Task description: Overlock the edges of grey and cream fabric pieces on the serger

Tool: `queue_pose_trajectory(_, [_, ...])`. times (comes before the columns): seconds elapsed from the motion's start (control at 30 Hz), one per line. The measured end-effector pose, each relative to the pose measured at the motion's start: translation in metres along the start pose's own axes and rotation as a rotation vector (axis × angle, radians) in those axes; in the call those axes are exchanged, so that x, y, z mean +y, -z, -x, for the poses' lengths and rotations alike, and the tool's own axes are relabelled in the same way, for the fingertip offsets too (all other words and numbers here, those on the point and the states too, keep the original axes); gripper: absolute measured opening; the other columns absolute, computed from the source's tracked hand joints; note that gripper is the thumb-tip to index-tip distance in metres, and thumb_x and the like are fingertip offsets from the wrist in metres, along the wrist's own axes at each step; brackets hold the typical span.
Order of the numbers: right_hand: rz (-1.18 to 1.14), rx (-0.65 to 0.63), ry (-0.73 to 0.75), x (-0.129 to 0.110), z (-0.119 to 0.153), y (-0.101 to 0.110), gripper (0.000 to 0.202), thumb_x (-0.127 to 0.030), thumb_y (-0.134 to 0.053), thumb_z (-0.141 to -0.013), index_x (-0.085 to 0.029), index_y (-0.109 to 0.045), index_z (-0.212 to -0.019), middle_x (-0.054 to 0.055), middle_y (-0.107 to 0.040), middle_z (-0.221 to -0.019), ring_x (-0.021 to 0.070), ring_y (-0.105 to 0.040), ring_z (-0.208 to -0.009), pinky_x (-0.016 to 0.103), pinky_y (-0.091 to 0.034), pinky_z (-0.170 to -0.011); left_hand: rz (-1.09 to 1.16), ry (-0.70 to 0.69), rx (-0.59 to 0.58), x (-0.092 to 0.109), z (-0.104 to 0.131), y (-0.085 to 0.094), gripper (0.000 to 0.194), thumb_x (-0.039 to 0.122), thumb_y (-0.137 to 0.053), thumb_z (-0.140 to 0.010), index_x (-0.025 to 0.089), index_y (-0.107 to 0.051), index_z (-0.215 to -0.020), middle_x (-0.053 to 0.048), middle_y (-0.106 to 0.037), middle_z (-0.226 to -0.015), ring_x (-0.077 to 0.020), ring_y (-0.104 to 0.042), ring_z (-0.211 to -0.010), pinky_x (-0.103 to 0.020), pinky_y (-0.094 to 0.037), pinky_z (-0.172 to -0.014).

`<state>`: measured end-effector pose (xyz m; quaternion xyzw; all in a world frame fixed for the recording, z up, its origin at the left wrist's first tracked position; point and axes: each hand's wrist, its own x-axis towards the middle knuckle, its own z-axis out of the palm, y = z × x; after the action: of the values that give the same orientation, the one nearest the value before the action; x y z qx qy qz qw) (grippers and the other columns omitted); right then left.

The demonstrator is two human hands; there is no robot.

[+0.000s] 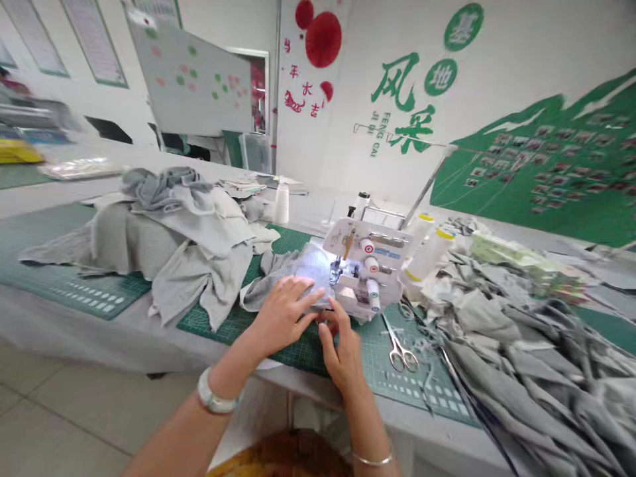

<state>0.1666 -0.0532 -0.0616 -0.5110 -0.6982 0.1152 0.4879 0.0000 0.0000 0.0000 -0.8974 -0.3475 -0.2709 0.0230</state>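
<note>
A lit serger sewing machine (370,265) stands on a green cutting mat (293,348), with a piece of grey fabric (303,265) lying up against its needle area. My left hand (283,311) rests on the near part of that fabric, fingers stretched out and spread. Close to it, at the machine's front corner, my right hand (344,348) has its thumb and fingertips bent together at the fabric's near edge; the exact grip is partly hidden. Small scissors (401,351) lie on the mat to the right of my right hand.
Left of the machine is a heap of grey fabric pieces (199,232). A larger pile of grey scraps (527,344) covers the right side. White thread cones (430,255) stand behind the machine, and a white bottle-shaped object (281,202) farther back. Thread trimmings lie near the scissors.
</note>
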Motion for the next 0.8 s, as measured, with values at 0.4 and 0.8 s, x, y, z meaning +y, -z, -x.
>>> queue_pose_trajectory(0.4, [0.005,-0.032,0.002,-0.001,0.000,0.000,0.047,-0.029,-0.043,-0.097,-0.024,-0.034,-0.142,0.002,-0.068,-0.106,0.0131,-0.062,-0.070,0.026,-0.050,-0.070,-0.011,0.031,-0.001,0.002,-0.004,0.000,0.044,0.022,-0.054,-0.088,0.023,-0.052,-0.132,-0.010,-0.051,-0.133,-0.0273,-0.044,-0.123,-0.048,-0.030,-0.109])
queue_pose_trajectory(0.8, [0.001,-0.037,-0.002,-0.002,0.000,0.000,0.048,-0.028,-0.045,-0.096,-0.024,-0.032,-0.143,0.003,-0.068,-0.105,0.0123,-0.061,-0.069,0.025,-0.049,-0.069,-0.014,0.065,-0.021,-0.001,-0.014,0.001,0.050,0.024,-0.060,-0.083,0.018,-0.051,-0.132,-0.011,-0.051,-0.133,-0.0278,-0.043,-0.123,-0.045,-0.032,-0.106])
